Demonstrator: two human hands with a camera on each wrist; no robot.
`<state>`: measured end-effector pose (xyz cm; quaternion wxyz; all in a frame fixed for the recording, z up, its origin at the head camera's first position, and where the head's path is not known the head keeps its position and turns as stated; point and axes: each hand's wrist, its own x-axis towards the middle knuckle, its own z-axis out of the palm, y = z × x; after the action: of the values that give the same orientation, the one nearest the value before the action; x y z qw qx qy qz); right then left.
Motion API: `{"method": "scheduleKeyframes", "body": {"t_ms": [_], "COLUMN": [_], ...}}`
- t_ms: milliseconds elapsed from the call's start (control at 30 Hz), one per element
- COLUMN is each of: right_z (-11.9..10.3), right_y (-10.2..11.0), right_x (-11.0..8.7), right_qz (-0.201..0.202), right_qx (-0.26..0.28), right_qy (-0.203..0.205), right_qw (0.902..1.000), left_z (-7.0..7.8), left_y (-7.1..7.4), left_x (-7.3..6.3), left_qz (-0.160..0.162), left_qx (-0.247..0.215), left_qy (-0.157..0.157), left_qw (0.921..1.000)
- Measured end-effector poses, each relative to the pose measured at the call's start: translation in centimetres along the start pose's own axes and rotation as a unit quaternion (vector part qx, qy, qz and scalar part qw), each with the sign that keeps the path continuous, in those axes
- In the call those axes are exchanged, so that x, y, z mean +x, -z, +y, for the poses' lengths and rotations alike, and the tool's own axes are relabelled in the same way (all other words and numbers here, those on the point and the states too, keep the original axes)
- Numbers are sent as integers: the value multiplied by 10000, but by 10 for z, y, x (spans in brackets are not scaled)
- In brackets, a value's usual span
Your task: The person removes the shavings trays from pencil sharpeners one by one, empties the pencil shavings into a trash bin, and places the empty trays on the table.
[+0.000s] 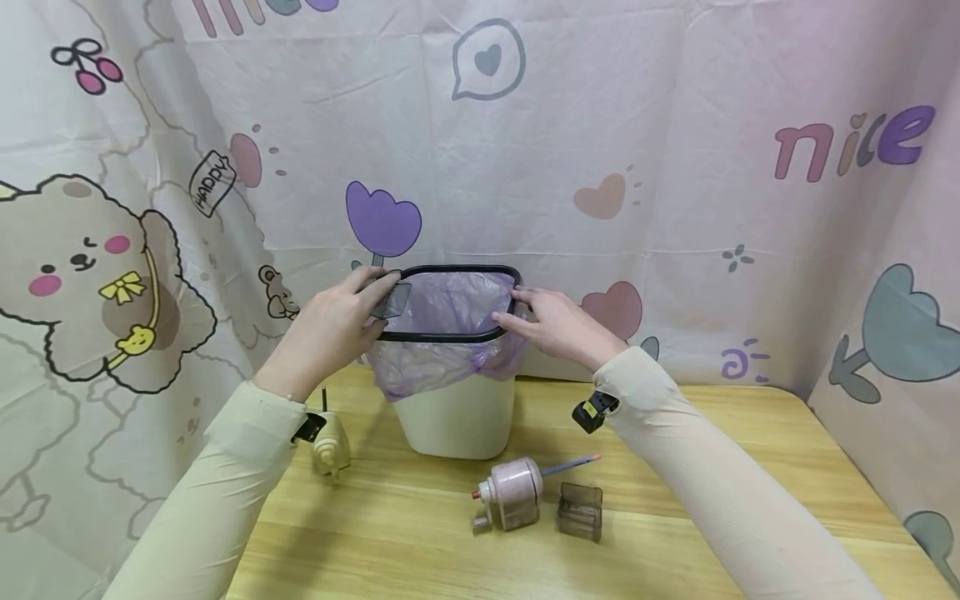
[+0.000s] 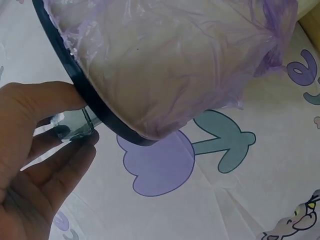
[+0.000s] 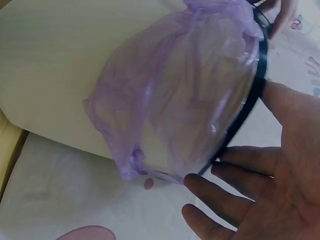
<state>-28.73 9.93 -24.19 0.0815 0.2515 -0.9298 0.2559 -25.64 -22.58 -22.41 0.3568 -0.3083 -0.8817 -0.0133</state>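
My left hand (image 1: pixel 330 329) holds a small translucent grey box (image 1: pixel 392 302) at the left side of a trash can's black rim. In the left wrist view, the box (image 2: pixel 75 123) sits between thumb and fingers beside the rim (image 2: pixel 95 102). The white trash can (image 1: pixel 457 421) stands upright, lined with a purple plastic bag (image 1: pixel 457 296) folded over its outside. At the opposite side, my right hand (image 1: pixel 558 325) holds the rim, with thumb inside. The right wrist view shows its other fingers (image 3: pixel 245 160) spread against the rim and bag.
In front of the can lies a pink crank pencil sharpener (image 1: pixel 516 493) with a blue pencil (image 1: pixel 572 465) in it. A translucent brown box (image 1: pixel 580 511) is beside it. Another sharpener, cream-coloured (image 1: pixel 330 446), stands near my left forearm. Printed curtain (image 1: pixel 675 292) hangs behind the wooden table (image 1: pixel 675 433).
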Motion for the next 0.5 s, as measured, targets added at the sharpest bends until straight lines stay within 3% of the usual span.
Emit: {"method": "scheduleKeyframes", "body": {"t_ms": [233, 367, 500], "right_z": [9, 17, 27], "right_y": [11, 16, 22], "right_x": [-16, -26, -36], "right_qz": [-47, 63, 144], "right_qx": [-2, -107, -168], "right_qy": [-54, -121, -100], "right_qw": [10000, 9998, 9997], "left_z": [3, 7, 15], "left_y": [4, 7, 8], "left_x": [-2, -2, 0], "left_qz": [86, 287, 585], "left_qx": [-99, -96, -423], "left_qy": [392, 642, 701], "left_qw": [9991, 9975, 9949]}}
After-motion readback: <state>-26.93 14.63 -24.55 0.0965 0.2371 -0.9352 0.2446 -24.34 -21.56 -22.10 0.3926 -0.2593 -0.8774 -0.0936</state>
